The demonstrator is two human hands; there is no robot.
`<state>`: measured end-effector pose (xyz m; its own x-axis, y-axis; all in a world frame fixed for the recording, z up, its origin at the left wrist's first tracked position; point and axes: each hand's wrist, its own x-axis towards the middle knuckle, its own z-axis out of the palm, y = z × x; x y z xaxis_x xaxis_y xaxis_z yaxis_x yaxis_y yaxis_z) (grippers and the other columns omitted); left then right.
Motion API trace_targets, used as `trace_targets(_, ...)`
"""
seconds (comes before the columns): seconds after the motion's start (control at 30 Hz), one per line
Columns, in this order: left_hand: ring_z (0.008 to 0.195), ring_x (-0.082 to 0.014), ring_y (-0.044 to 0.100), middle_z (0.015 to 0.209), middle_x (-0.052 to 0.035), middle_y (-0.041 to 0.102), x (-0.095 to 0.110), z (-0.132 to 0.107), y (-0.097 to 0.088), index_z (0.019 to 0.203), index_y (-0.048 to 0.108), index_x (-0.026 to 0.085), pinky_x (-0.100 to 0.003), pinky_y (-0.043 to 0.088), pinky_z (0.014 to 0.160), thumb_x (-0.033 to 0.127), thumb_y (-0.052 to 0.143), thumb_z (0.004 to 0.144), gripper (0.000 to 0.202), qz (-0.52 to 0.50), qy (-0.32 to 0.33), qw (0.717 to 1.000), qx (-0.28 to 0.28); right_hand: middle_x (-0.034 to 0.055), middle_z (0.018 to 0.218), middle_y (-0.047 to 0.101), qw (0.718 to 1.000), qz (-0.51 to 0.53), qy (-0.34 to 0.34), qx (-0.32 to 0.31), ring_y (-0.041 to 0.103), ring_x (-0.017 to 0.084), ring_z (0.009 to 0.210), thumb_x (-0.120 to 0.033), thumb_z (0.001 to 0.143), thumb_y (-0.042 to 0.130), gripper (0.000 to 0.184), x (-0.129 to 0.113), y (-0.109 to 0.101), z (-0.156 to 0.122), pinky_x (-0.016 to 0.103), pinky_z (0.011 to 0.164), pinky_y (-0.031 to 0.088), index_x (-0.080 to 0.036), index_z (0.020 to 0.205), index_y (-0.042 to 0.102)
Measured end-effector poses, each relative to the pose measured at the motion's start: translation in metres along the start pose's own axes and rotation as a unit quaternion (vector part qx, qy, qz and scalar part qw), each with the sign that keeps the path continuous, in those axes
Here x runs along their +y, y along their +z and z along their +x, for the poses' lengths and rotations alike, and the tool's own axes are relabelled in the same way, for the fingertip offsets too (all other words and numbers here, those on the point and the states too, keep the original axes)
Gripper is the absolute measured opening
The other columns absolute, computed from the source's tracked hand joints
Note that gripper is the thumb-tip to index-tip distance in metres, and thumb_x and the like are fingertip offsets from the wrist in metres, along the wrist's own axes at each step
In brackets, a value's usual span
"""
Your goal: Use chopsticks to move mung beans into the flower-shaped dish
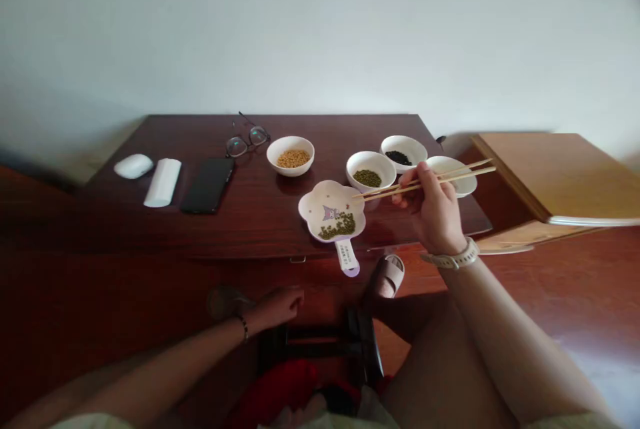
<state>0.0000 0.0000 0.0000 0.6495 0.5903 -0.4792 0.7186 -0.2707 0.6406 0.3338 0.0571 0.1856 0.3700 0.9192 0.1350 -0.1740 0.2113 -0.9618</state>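
Observation:
My right hand [433, 209] is closed around a pair of wooden chopsticks [473, 172]. Their tips reach over the right edge of a white flower-shaped dish [311, 205] with a short handle and a cartoon print. Green beans [340, 225] lie in its lower part; whether the tips pinch a bean is too small to tell. Just behind the dish stands a white bowl [350, 165] of green beans. Another bowl [420, 149] holds black beans, and a third [467, 185], partly hidden by my right hand, shows contents I cannot make out. Below the table, my left hand [280, 305] is curled closed, apparently holding nothing.
A white bowl [291, 170] of yellow beans stands mid-table [250, 229]. To its left lie glasses [247, 142], a black phone [207, 185], a white case [163, 182] and a white mouse-shaped object [133, 166]. A wooden cabinet [545, 172] adjoins on the right.

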Motion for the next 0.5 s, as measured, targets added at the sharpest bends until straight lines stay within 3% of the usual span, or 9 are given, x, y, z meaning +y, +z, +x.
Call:
trace_targets(0.07,0.094,-0.0201,0.070,0.098,-0.0037,0.074,0.037,-0.024,0.003,0.092,0.072,0.019,-0.031,0.055,0.088,0.006,0.066,0.088,0.015,0.005,0.036,0.999,-0.019,-0.0010,0.067,0.064,1.000,0.009,-0.001,-0.002,0.063,0.009,0.055,-0.054,0.098,0.068,0.040,0.000,-0.003,-0.002,0.019,0.048,0.046,-0.019,0.078,0.068)
trace_targets(0.13,0.097,-0.0178,0.069,0.105,-0.0018,0.073,0.081,-0.044,-0.006,0.098,0.070,0.023,-0.028,0.052,0.089,0.006,0.062,0.091,0.020,0.001,0.088,0.996,-0.008,-0.0009,0.067,0.065,1.000,0.011,0.001,-0.003,0.063,0.009,0.055,-0.054,0.099,0.067,0.040,0.000,-0.005,-0.005,0.020,0.049,0.047,-0.020,0.078,0.068)
trace_targets(0.2,0.098,-0.0177,0.068,0.108,-0.0037,0.071,0.120,-0.055,-0.030,0.101,0.068,0.022,-0.028,0.052,0.088,0.005,0.057,0.093,0.022,-0.002,0.186,0.978,0.094,-0.0009,0.066,0.065,1.000,0.015,0.000,-0.007,0.062,0.009,0.055,-0.054,0.099,0.067,0.040,0.001,-0.006,-0.008,0.020,0.049,0.046,-0.020,0.078,0.068)
trace_targets(0.27,0.102,-0.0179,0.067,0.109,-0.0051,0.070,0.146,-0.053,-0.065,0.103,0.066,0.021,-0.030,0.052,0.093,0.005,0.055,0.098,0.020,-0.001,0.242,0.943,0.228,-0.0010,0.067,0.065,1.000,0.018,-0.004,-0.009,0.062,0.009,0.054,-0.055,0.099,0.067,0.041,0.001,-0.006,-0.011,0.020,0.048,0.046,-0.020,0.078,0.068)
trace_targets(0.37,0.099,-0.0181,0.068,0.106,-0.0052,0.070,0.156,-0.032,-0.114,0.103,0.066,0.020,-0.033,0.054,0.094,0.007,0.058,0.100,0.016,0.033,0.257,0.892,0.370,-0.0011,0.067,0.064,1.000,0.014,-0.006,-0.008,0.061,0.009,0.055,-0.056,0.098,0.067,0.042,0.001,-0.003,-0.013,0.020,0.048,0.045,-0.020,0.076,0.067)
trace_targets(0.5,0.099,-0.0195,0.070,0.111,-0.0066,0.072,0.143,0.000,-0.145,0.110,0.071,0.020,-0.035,0.058,0.092,0.009,0.064,0.099,0.017,0.064,0.248,0.881,0.398,-0.0004,0.065,0.065,1.000,-0.011,-0.008,-0.015,0.061,0.010,0.054,-0.059,0.099,0.064,0.044,0.000,0.005,-0.012,0.021,0.048,0.046,-0.021,0.077,0.066)
